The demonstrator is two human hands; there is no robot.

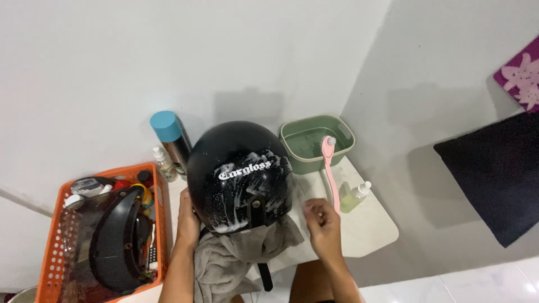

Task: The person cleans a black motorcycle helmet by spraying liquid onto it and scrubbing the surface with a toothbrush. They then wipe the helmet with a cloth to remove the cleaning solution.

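Observation:
A glossy black helmet [238, 174] streaked with white soap foam stands on a grey towel [233, 258] on a small white table [368, 233]. My left hand [187, 219] presses flat against the helmet's left side. Just right of the helmet my right hand [321, 221] hovers with its fingers curled together; whether it holds anything I cannot tell. A pink long-handled brush [330, 168] lies from the table up onto the rim of a green basin [292, 140].
An orange basket [56, 241] at the left holds a dark visor [115, 241] and small bottles. A blue-capped spray can [171, 137] and a small bottle [164, 164] stand behind the helmet. A yellow-liquid bottle [355, 196] lies near the brush. A dark cushion [497, 174] leans at right.

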